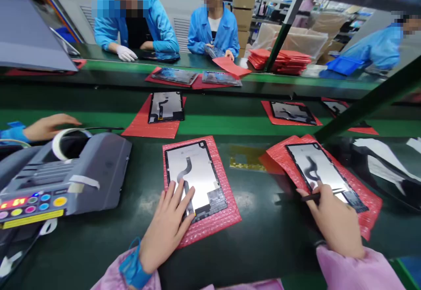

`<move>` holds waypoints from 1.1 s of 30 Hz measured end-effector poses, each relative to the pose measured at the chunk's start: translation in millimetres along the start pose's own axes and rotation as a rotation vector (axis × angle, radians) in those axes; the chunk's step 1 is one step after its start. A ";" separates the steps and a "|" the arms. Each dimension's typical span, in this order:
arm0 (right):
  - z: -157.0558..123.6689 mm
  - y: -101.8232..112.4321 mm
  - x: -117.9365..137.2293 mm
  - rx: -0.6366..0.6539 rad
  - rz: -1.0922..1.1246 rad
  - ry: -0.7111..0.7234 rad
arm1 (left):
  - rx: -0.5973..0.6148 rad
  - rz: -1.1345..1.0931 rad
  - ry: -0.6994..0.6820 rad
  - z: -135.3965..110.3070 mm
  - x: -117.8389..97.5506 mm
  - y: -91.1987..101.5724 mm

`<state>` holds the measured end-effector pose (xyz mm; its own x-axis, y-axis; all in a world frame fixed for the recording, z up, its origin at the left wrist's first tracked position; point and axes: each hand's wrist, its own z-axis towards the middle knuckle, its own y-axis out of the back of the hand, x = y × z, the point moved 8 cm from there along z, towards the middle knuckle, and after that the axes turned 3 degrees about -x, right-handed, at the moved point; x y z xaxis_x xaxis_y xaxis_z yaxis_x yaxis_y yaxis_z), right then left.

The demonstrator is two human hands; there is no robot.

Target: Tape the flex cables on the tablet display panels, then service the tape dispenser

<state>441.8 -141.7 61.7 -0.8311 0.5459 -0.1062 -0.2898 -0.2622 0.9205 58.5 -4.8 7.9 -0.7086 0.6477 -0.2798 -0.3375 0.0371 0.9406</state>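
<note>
My left hand (171, 224) lies with fingers spread on the lower left part of a tablet screen panel (200, 167), touching its dark ribbon cable (187, 167). Under that panel is a red bubble-wrap sheet (233, 215). Closed around dark tweezers (312, 197), my right hand (335, 220) rests over a second screen panel (301, 154) on the right. This panel also has a curved ribbon cable (311, 167) and lies tilted on red bubble wrap (371, 202). A blue wrist band (134, 268) circles my left wrist.
A grey tape dispenser (98, 167) stands left, with another person's hand (51, 125) behind it. Yellow film strips (246, 158) lie between the panels. More panels (166, 106) sit on the green belt (223, 119). A slanting green post (371, 93) crosses the right side. Co-workers in blue sit opposite.
</note>
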 end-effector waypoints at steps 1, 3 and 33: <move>3.5 7.7 5.2 -0.024 0.129 -0.016 | 0.005 -0.020 0.003 -0.5 2.2 2.5; 10.5 18.8 24.1 -0.044 0.495 -0.041 | 0.006 -0.048 -0.014 -0.5 7.9 8.4; 37.5 -80.0 139.5 0.371 1.425 -0.298 | -0.092 0.149 -0.549 23.8 6.9 13.5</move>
<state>366.8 -14.7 -12.6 -0.1678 0.1636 0.9721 0.8278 -0.5121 0.2291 63.8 18.2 23.3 -0.3358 0.9418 0.0186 -0.3281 -0.1354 0.9349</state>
